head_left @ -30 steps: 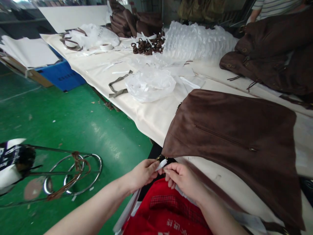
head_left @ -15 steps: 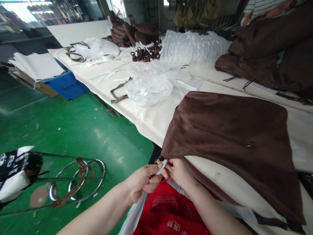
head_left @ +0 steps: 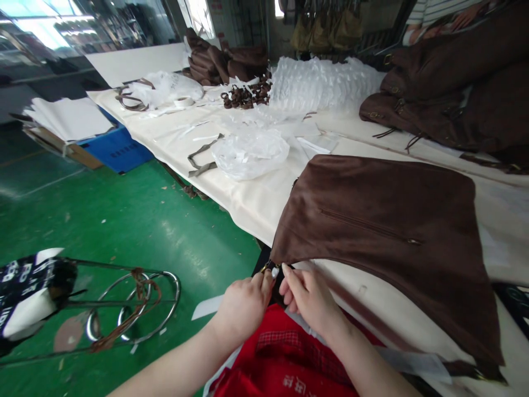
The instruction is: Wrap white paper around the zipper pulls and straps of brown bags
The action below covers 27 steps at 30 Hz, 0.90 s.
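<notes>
A dark brown leather bag (head_left: 384, 220) lies on the cream-covered table, its zipper slanting across the upper face. At its near left corner, small brass hardware (head_left: 264, 268) shows beside my fingers. My left hand (head_left: 248, 300) is closed round a white wrapping strip (head_left: 208, 307), whose loose end sticks out to the left over the floor. Just right of it, my right hand (head_left: 303, 292) has its thumb and forefinger near the hardware and its other fingers curled; whether something thin sits between them cannot be made out.
Crumpled clear plastic (head_left: 250, 153) and a grey strap lie mid-table. Behind are bubble wrap (head_left: 324, 82) and brown bags (head_left: 450, 99). A person's hands show at the upper right. On the green floor stand a blue crate (head_left: 118, 149) and a metal-framed stool or cart (head_left: 124, 306).
My left hand has turned knuckles-up, and the white strip now points out left instead of hanging down. My right hand has separated slightly from the left, its fingers more visible.
</notes>
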Tool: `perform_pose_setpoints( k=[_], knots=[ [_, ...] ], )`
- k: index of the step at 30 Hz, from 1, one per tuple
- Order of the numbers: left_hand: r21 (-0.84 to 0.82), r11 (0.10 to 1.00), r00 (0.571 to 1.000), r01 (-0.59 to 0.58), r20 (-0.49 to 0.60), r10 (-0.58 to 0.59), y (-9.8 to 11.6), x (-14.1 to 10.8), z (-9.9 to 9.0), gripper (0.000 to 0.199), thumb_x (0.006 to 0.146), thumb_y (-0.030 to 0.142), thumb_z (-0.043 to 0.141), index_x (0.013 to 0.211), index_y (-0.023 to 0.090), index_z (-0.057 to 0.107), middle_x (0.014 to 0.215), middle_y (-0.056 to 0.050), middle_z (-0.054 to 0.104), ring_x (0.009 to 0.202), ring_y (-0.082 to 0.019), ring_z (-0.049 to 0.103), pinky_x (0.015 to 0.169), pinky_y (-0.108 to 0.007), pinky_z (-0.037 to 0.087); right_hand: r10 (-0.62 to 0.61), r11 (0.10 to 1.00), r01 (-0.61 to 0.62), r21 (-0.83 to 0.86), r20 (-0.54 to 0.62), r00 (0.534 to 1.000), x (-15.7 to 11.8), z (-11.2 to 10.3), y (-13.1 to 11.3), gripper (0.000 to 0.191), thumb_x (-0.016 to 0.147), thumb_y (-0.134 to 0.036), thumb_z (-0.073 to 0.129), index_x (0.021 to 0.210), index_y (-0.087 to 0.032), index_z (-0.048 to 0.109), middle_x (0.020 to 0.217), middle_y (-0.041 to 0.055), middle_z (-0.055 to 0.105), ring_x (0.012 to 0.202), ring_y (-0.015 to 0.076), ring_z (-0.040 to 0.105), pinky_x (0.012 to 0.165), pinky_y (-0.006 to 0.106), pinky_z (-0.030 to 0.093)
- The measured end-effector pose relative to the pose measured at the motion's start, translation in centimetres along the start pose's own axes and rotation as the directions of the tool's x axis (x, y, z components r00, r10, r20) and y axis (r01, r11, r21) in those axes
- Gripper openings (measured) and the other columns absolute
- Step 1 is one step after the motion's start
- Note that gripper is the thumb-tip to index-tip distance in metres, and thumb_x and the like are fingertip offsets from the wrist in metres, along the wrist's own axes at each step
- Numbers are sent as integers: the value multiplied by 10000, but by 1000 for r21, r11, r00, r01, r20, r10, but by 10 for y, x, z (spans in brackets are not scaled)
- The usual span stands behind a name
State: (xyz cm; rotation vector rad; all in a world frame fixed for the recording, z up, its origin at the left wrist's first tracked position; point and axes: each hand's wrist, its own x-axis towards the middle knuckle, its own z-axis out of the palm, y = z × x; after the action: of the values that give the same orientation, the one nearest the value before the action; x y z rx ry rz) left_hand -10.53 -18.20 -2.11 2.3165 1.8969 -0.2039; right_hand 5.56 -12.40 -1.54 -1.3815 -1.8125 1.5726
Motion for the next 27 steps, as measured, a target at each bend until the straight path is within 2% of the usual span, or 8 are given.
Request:
perform_pose_setpoints(
  k=[4,7,11,14,17,21,24,27],
  knots=[
    [114,994,995,0,101,-12,9,1,-2,346,895,82,405,1202,107,562,918,-117,652,790,-235,659,673,-336,547,-199,897,127,-424,-128,972,1,5,-15,548,905,-569,425,521,-197,549,549,66,650,562,168,611,556,268,354],
    [64,998,994,28,104,-34,13,1,-2,320,870,55,412,1131,117,588,968,-121,651,850,-244,658,728,-351,547,-293,838,177,-516,-153,944,0,10,-14,338,880,-395,525,614,-198,592,631,63,688,587,173,610,544,280,307],
    [-167,984,998,55,-4,-57,9,-2,-1,298,892,79,375,1115,166,551,1055,-95,642,867,-210,651,758,-315,521,-299,902,228,-365,-150,943,-3,18,0,257,885,-247,483,650,-197,575,618,32,662,537,138,561,514,261,293],
    [-348,929,989,128,-23,-146,3,-1,-1,232,909,106,336,970,171,551,899,-70,648,753,-183,630,705,-283,483,-207,976,192,-99,-164,964,-4,27,13,269,894,-319,483,669,-196,564,550,0,595,473,114,515,478,230,316],
    [-521,835,975,177,-25,-222,0,4,0,241,922,147,307,797,184,509,725,-42,594,635,-163,561,640,-270,429,-103,983,123,138,-142,984,-3,37,24,271,892,-375,476,716,-191,569,524,-26,540,432,101,492,450,208,346],
    [-811,546,962,209,71,-263,1,11,3,270,920,269,352,680,192,448,619,4,497,550,-119,448,565,-238,374,-7,949,39,313,-103,995,0,44,32,293,871,-434,497,733,-186,572,540,-38,520,423,93,483,421,192,353],
    [-935,149,931,323,286,-227,1,13,2,321,879,453,440,692,192,433,539,73,357,436,-69,281,426,-198,246,2,935,26,353,-81,997,0,42,33,312,861,-465,514,743,-186,588,545,-44,512,428,90,484,427,188,368],
    [-880,-203,891,428,449,-67,-4,13,-4,353,812,522,545,738,198,424,506,120,251,392,-37,125,369,-174,95,-18,924,43,380,-70,997,1,39,31,347,861,-500,517,757,-183,612,556,-44,509,439,87,486,442,188,382]
  ],
)
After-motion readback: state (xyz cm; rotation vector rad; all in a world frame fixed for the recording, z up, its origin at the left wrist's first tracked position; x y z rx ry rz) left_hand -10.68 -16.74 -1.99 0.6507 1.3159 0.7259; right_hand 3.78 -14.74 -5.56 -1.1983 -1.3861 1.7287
